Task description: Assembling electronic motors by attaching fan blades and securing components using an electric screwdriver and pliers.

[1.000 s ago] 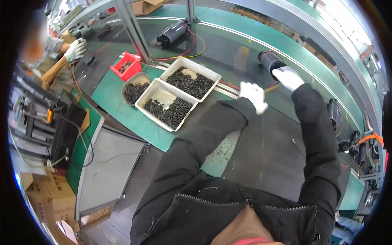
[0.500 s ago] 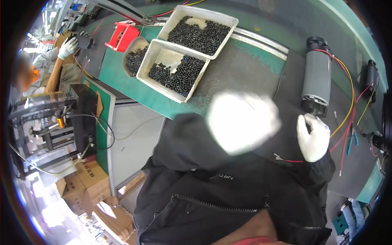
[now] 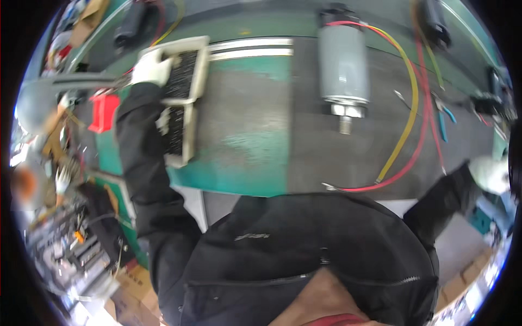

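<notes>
At ten o'clock from the middle of the view, the left hand (image 3: 152, 68), in a white fabric glove, lies over the left part of the upper tray (image 3: 203, 65), a shallow, pale, rectangular box with a raised rim. Blur hides its fingertips, so I cannot tell whether they are apart, together or clamped on anything. Small, dark, glossy pieces (image 3: 183, 70) form a pebbly layer inside. The lower tray (image 3: 188, 136), toward ten o'clock and touching the upper one, contains similar pieces and is partly covered by the black sleeve (image 3: 142, 122).

The right hand (image 3: 488, 173), also white-gloved, is at three o'clock, well apart from the trays, blurred and cut by the dark rim; I cannot tell how its fingers stand.

At one o'clock lies the motor (image 3: 343, 68), a smooth grey cylinder with a dark far end, a shiny metal collar and a ridged stub pointing toward six o'clock. Red wire (image 3: 423, 133) and yellow wire (image 3: 413, 103) curve around its right side. Pliers (image 3: 444, 122) with blue handles lie between two and three o'clock.

The worktop (image 3: 255, 144) is scuffed green, its paint worn to grey in patches. Toward ten o'clock, beyond the sleeve, stands a red bin (image 3: 103, 113) with straight sides.
</notes>
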{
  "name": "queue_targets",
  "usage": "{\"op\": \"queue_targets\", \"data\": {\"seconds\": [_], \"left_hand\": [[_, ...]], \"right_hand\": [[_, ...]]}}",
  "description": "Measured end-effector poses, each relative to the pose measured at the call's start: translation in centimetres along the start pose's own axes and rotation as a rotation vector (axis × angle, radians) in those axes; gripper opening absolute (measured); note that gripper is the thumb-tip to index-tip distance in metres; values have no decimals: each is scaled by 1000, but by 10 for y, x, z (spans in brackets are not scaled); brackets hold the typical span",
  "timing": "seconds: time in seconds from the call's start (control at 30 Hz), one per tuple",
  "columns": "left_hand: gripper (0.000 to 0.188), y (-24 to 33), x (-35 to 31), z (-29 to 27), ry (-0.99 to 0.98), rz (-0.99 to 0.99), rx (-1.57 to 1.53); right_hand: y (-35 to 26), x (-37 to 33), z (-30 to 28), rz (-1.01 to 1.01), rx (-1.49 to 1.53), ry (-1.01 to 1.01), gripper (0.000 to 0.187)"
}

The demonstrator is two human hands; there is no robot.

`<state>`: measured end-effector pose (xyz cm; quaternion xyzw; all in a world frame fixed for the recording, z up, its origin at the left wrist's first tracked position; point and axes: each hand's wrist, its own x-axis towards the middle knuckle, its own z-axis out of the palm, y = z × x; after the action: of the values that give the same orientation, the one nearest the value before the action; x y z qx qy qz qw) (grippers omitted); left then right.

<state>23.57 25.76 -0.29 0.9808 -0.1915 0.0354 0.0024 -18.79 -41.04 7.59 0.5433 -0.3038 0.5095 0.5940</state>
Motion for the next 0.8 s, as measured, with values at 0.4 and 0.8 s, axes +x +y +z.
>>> {"op": "queue_targets", "data": {"seconds": [0.4, 0.8], "left_hand": [[20, -23, -38, -5, 92, -325, -710], [25, 286, -158, -37, -710, 28, -2730]], "right_hand": [[-92, -7, 26, 629, 2327, -1470, 50], [-87, 137, -160, 829, 3176, -709, 56]]}}
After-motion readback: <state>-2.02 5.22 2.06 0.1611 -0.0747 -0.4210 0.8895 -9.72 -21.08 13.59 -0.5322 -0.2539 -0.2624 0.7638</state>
